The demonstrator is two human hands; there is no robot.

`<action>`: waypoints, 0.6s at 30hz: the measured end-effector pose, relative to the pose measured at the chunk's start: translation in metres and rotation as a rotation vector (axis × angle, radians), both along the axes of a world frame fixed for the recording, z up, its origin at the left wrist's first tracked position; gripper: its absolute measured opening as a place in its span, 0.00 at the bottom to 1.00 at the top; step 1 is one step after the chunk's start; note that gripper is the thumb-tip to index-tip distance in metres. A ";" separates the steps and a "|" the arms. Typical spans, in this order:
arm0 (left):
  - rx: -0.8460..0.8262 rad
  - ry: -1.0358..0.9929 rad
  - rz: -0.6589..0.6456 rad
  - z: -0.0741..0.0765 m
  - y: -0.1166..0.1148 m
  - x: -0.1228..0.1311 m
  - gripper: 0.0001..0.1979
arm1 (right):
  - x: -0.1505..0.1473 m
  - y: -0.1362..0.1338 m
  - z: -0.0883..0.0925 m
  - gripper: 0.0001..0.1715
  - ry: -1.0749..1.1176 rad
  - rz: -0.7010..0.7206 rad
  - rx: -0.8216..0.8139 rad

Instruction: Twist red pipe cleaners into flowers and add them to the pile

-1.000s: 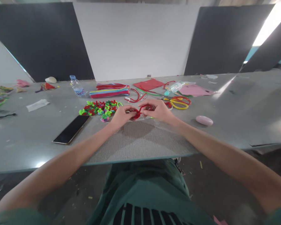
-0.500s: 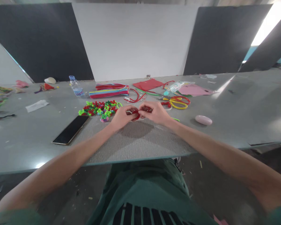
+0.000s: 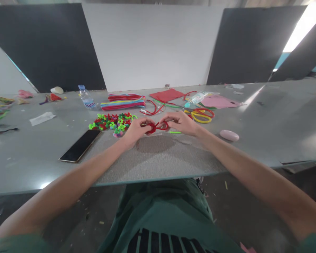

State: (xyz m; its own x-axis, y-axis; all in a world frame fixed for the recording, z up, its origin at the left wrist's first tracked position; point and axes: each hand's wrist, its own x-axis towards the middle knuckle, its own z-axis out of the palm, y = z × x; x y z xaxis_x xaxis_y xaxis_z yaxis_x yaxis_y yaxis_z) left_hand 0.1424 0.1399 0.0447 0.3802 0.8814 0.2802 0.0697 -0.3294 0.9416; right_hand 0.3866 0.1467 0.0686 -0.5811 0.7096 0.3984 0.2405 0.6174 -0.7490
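Note:
A red pipe cleaner (image 3: 162,128), bent into loops, is held between my two hands above the near part of the table. My left hand (image 3: 139,129) pinches its left end, where the red fuzz is bunched. At the right, the fingers of my right hand (image 3: 179,122) close on an open loop of it. Left of my left hand lies a heap of small pipe-cleaner flowers (image 3: 110,123) in red, green and purple. A short green pipe-cleaner piece (image 3: 175,132) rests under my right hand.
A phone (image 3: 80,146) lies at front left. Behind are a water bottle (image 3: 86,97), bundled pipe cleaners (image 3: 123,103), a red sheet (image 3: 167,94), a clear bottle (image 3: 195,99), scissors with yellow and red handles (image 3: 201,116) and pink sheets (image 3: 218,101). A pale pink oval object (image 3: 229,135) sits at right.
My right hand has shifted right, away from my left. A red loop now shows between them, where before only a small red bunch was visible.

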 end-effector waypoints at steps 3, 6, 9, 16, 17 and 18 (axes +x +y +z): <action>-0.017 -0.014 -0.008 0.000 0.000 -0.001 0.11 | 0.003 0.001 -0.001 0.18 0.005 0.015 0.028; -0.030 -0.023 -0.008 0.000 0.000 -0.001 0.11 | 0.006 0.002 -0.001 0.14 0.009 0.041 0.028; -0.038 -0.053 -0.017 -0.001 -0.001 0.000 0.11 | 0.006 0.000 0.000 0.11 0.027 0.069 0.020; -0.044 -0.049 -0.015 -0.001 0.000 0.000 0.11 | 0.000 -0.006 0.002 0.12 0.079 0.034 -0.007; -0.043 -0.047 -0.018 -0.001 0.000 0.000 0.11 | -0.001 -0.006 0.002 0.14 0.092 0.027 -0.010; -0.040 -0.044 -0.021 -0.001 0.000 0.000 0.11 | -0.002 -0.006 0.001 0.15 0.104 0.018 -0.008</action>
State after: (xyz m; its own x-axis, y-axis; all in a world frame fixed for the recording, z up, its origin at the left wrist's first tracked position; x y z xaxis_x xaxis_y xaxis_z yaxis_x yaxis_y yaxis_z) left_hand 0.1426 0.1395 0.0434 0.3873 0.8840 0.2617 0.0216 -0.2925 0.9560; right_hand 0.3848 0.1404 0.0699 -0.5500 0.7028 0.4511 0.1502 0.6146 -0.7744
